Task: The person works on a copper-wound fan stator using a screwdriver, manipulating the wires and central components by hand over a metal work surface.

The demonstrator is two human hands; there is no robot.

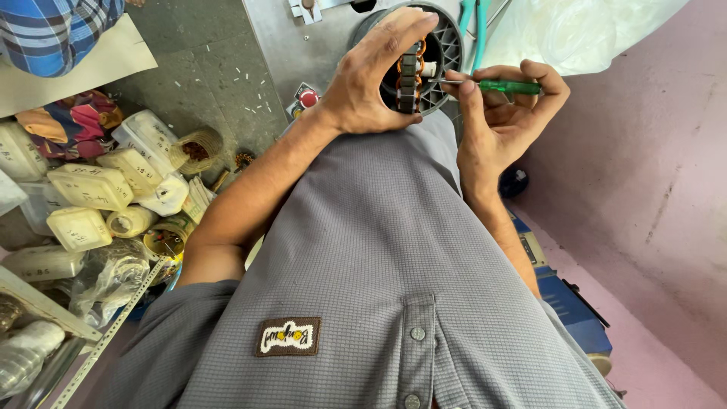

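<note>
My left hand is wrapped over a dark wound stator with orange copper coils, holding it against a round grey slotted housing. My right hand grips a green-handled screwdriver. Its thin metal tip points left and touches the stator's side. Both hands are just above my grey shirt, at the top middle of the head view.
A grey metal machine plate with a red button lies behind the hands. Several white plastic containers and bags crowd the left. Another person's checked sleeve shows top left. A pink wall is on the right.
</note>
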